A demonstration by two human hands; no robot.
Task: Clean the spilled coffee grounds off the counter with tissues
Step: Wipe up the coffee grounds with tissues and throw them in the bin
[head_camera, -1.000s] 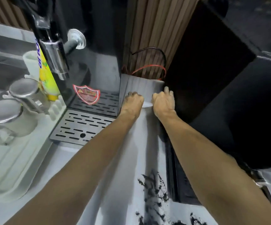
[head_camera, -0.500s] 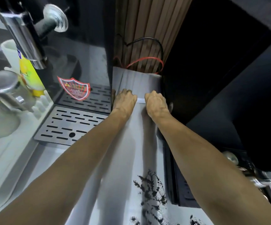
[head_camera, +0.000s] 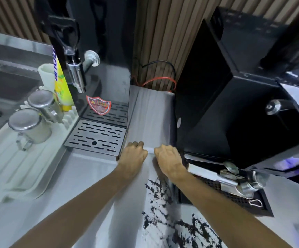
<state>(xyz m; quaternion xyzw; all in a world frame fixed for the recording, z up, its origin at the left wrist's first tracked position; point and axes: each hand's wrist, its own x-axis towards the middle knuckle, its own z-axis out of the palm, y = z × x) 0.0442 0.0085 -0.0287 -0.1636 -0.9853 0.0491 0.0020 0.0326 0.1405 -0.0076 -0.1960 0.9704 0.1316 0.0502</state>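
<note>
Left hand: the left hand (head_camera: 133, 155) lies knuckles up on the grey counter (head_camera: 91, 185), its fingers curled down onto one end of a thin white tissue (head_camera: 150, 150).
Right hand: the right hand (head_camera: 169, 158) is just beside it, fingers curled down the same way onto the other end; only a short strip of the tissue shows between the two.
Tissue: flat on the counter in the gap between the two black machines.
Grounds: the black spilled coffee grounds (head_camera: 160, 192) lie scattered on the counter nearer the person, under the right forearm and apart from the tissue.
Bottle label: a tall yellow plastic bottle (head_camera: 61, 86) carries large blue letters, partly cut off by the left black machine (head_camera: 109, 42), so the word cannot be read.
Sticker: a red shield-shaped sticker (head_camera: 98, 105) sits on that machine above its slotted steel drip tray (head_camera: 95, 138); its print is too small to read.
Mugs: two steel mugs (head_camera: 29, 127) stand upside down on a pale ribbed draining tray (head_camera: 10, 167).
Cup: a white cup (head_camera: 45, 74) stands behind the bottle; its inside is hidden.
Right tray: the black mesh drip tray (head_camera: 234, 197) under the right black machine (head_camera: 234, 113) holds a metal spoon (head_camera: 229, 166) and other steel tools.
</note>
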